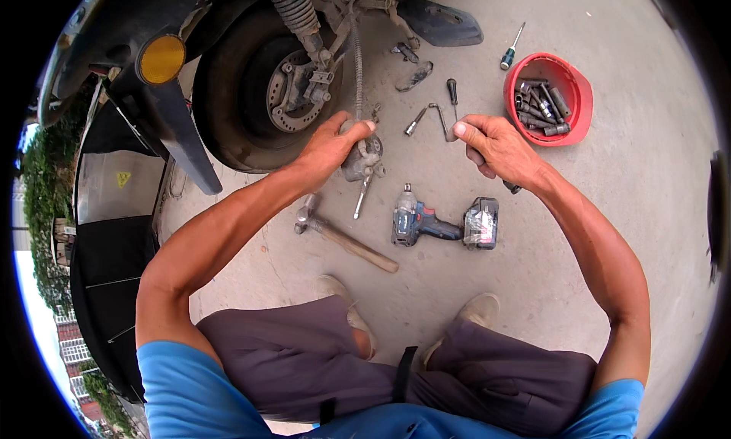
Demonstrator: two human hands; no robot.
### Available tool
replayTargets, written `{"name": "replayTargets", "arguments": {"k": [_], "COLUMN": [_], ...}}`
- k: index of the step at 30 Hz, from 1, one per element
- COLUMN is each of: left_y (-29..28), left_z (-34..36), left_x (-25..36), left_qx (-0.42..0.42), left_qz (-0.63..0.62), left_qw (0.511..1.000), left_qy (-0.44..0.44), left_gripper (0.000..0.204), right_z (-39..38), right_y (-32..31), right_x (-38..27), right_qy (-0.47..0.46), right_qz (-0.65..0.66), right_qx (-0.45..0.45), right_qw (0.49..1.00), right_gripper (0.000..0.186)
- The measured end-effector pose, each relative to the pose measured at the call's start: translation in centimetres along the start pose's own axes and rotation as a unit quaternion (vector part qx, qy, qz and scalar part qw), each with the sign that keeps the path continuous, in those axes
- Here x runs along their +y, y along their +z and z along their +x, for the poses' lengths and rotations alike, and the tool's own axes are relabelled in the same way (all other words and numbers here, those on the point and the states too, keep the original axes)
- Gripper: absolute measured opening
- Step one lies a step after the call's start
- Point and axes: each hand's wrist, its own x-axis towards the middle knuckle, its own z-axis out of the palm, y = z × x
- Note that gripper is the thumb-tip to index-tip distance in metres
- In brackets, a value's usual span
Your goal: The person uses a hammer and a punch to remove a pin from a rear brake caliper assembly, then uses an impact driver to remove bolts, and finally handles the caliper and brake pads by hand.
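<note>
We're clutching the caliper (363, 163) in our left hand (333, 147), seemingly detached, not yet refitted, wheel (247, 92) at its ten o'clock; our right hand (499, 148) is clasping a mostly hidden tool (512, 187).

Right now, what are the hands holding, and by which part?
Left hand: a grimy metal part, by its upper end. Right hand: apparently a dark tool, hold hidden.

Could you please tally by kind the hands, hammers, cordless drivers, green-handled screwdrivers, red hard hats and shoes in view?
Left hand and right hand: 2
Hammer: 1
Cordless driver: 1
Green-handled screwdriver: 1
Red hard hat: 1
Left shoe and right shoe: 2
Total: 8
</note>
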Motion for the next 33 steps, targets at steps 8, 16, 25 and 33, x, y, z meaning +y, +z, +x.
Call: {"name": "replayTargets", "arguments": {"k": [8, 16, 25, 33], "left_y": [0.8, -0.8, -1.9, -2.1], "left_z": [-2.1, -0.5, -0.7, -0.5], "left_x": [2.5, -0.8, 0.1, 0.1], "left_qx": [0.015, 0.056, 0.047, -0.006], "left_qz": [0.079, 0.134, 0.195, 0.206], "left_qw": [0.993, 0.983, 0.966, 0.972], "left_qy": [0.081, 0.113, 0.161, 0.113], "left_gripper": [0.046, 0.043, 0.047, 0.052], "right_z": [1.7, 3.3, 3.8, 5.4], "right_y": [5.7, 8.5, 9.6, 9.8], "right_x": [-2.8, -4.0, -5.8, -5.2], "right_qy": [-0.241, -0.270, -0.273, -0.166], "right_qz": [-0.269, -0.361, -0.337, -0.223], "right_qx": [-0.004, -0.019, -0.046, -0.095], "right_qw": [0.933, 0.892, 0.900, 0.956], "right_gripper": [0.029, 0.026, 0.025, 0.027]}}
